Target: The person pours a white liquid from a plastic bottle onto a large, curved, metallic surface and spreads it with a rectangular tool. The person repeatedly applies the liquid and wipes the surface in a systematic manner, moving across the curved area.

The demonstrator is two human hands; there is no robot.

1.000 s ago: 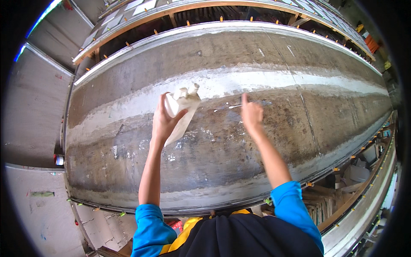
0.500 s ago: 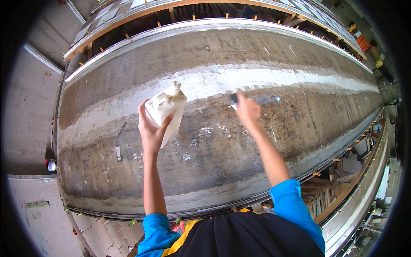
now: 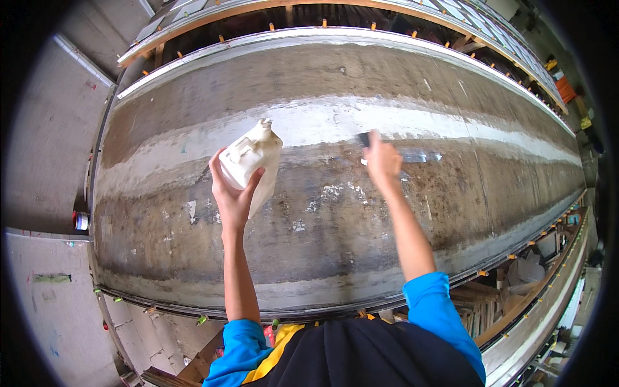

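My left hand [image 3: 233,193] is raised and grips a white plastic jug [image 3: 253,159] from below, the jug tilted with its cap pointing up and away. My right hand [image 3: 382,160] is stretched forward and closed on a small dark tool [image 3: 365,139], a brush or scraper whose exact kind I cannot make out. The tool's tip touches the long grey concrete slab [image 3: 490,174] at the edge of its pale whitish band [image 3: 322,122]. Both forearms are bare, with blue sleeves at the elbows.
The slab sits in a metal-edged mould with a rim [image 3: 309,309] close to my body. Wooden formwork with orange pegs [image 3: 271,26] runs along the far side. A small can [image 3: 81,220] stands on the floor at left. Stacked timber [image 3: 516,284] lies at right.
My left hand has drawn the jug back toward me and tipped it more upright. My right hand has shifted along the pale band with the tool.
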